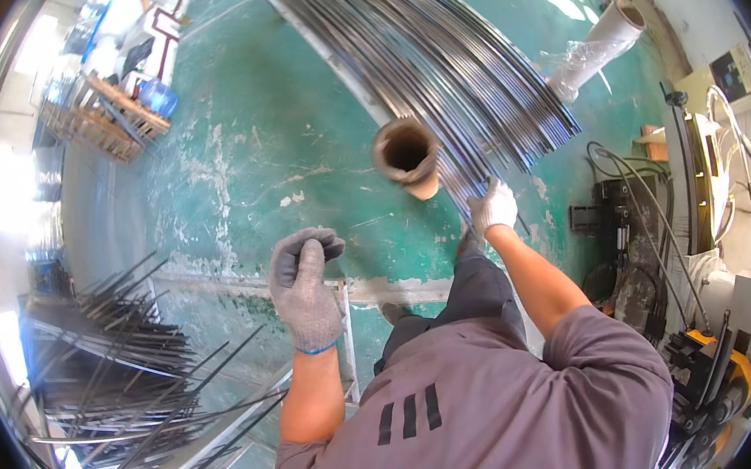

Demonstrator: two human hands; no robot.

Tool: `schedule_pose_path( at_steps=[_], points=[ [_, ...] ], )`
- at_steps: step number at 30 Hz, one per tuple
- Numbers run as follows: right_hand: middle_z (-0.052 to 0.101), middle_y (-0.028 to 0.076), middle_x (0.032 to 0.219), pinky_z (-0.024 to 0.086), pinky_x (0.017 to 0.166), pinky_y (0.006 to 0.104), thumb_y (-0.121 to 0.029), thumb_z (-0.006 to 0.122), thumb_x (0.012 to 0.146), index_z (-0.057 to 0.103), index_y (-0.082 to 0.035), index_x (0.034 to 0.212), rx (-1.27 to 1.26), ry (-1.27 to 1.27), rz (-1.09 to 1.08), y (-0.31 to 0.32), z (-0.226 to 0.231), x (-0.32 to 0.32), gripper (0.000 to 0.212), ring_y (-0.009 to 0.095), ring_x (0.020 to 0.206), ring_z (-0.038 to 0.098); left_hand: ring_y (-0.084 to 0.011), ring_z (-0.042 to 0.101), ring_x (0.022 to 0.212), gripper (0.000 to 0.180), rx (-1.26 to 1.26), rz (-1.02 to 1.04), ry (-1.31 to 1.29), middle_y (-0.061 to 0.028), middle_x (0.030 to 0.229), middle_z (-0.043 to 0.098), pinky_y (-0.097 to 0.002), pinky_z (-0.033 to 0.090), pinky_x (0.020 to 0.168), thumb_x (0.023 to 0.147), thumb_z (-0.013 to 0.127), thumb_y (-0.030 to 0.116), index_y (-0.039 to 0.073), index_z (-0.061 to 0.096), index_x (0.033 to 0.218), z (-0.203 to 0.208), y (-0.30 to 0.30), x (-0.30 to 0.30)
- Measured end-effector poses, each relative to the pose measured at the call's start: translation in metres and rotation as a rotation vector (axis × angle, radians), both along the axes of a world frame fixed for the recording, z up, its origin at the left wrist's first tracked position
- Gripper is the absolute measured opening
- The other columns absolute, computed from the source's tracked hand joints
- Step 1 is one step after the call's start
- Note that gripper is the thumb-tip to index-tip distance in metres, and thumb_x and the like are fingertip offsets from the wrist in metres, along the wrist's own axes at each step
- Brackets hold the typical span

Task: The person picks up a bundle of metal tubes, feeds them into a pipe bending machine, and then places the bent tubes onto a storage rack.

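Many long, thin dark metal rods [411,48] lie side by side, fanning from the top of the view down toward me. At their near end, my right hand [493,208], in a pale work glove, is closed on the ends of some rods; its fingertips are partly hidden. My left hand [305,291], in a grey knit glove with a blue cuff edge, is raised off to the left. Its fingers are loosely curled with the thumb apart, and nothing shows in it. Between the hands, beside the rods, stands a brown cardboard tube [382,149], its hollow end facing up.
A film-wrapped roll [592,52] stands beyond the rods at right. Machinery with cables [639,215] lines the right side. A tangled heap of dark rods [119,364] and a metal frame [349,336] are at lower left. A wooden pallet [106,118] holds goods at far left.
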State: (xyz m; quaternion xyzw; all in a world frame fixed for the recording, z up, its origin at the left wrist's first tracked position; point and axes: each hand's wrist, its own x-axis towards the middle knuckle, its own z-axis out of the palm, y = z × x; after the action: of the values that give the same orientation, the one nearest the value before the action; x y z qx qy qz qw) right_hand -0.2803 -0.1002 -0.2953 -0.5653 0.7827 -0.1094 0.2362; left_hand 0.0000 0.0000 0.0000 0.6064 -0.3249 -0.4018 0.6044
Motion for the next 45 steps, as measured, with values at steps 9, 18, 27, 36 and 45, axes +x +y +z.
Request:
schedule_pose_path(
  at_steps=[9,18,27,36,45],
  points=[
    [0.063,0.019,0.133,0.052,0.103,0.0452,-0.042,0.086,0.078,0.056,-0.001,0.131,0.022,0.25,-0.047,-0.152,-0.162,-0.016,0.073,0.038,0.126,0.059,-0.0224,0.07,0.091,0.012,0.371,-0.191,-0.026,-0.0132,0.102,0.072,-0.0377,0.057,0.088,0.1,0.061,0.002,-0.005,0.066,0.109,-0.081,-0.073,-0.166],
    [0.073,0.023,0.121,0.06,0.091,0.0478,-0.024,0.072,0.092,0.075,-0.005,0.113,0.359,-0.034,0.201,-0.171,-0.136,-0.052,0.029,0.038,0.109,0.074,-0.0232,0.071,0.091,0.018,0.554,-0.196,0.031,-0.0158,0.103,0.072,-0.0379,0.058,0.088,0.1,0.064,0.007,-0.007,0.065,0.111,-0.102,-0.09,-0.201],
    [0.073,0.024,0.124,0.058,0.1,0.0433,-0.017,0.065,0.088,0.077,0.0,0.116,0.584,-0.106,0.372,-0.192,-0.109,-0.075,0.035,0.037,0.118,0.071,-0.022,0.071,0.093,0.015,0.455,-0.226,0.026,-0.0157,0.105,0.072,-0.0368,0.059,0.088,0.103,0.061,0.005,-0.005,0.064,0.113,-0.093,-0.123,-0.209],
    [0.071,0.014,0.086,0.053,0.055,0.0421,-0.017,0.073,0.097,0.065,-0.002,0.111,0.735,-1.361,-0.005,-0.181,-0.082,-0.126,0.022,0.025,0.066,0.067,-0.023,0.071,0.091,0.018,0.587,-0.306,0.124,-0.0163,0.104,0.072,-0.0363,0.059,0.085,0.102,0.063,0.008,-0.005,0.064,0.115,-0.122,-0.089,-0.221],
    [0.068,0.032,0.083,0.053,0.076,0.0505,-0.056,0.068,0.096,0.073,0.008,0.098,0.491,-0.465,0.113,-0.059,0.055,-0.179,0.065,0.041,0.081,0.072,-0.0227,0.071,0.089,0.025,0.584,-0.452,0.222,-0.0127,0.101,0.071,-0.0368,0.059,0.084,0.104,0.063,0.018,-0.004,0.062,0.117,-0.177,-0.132,-0.219]
  ],
)
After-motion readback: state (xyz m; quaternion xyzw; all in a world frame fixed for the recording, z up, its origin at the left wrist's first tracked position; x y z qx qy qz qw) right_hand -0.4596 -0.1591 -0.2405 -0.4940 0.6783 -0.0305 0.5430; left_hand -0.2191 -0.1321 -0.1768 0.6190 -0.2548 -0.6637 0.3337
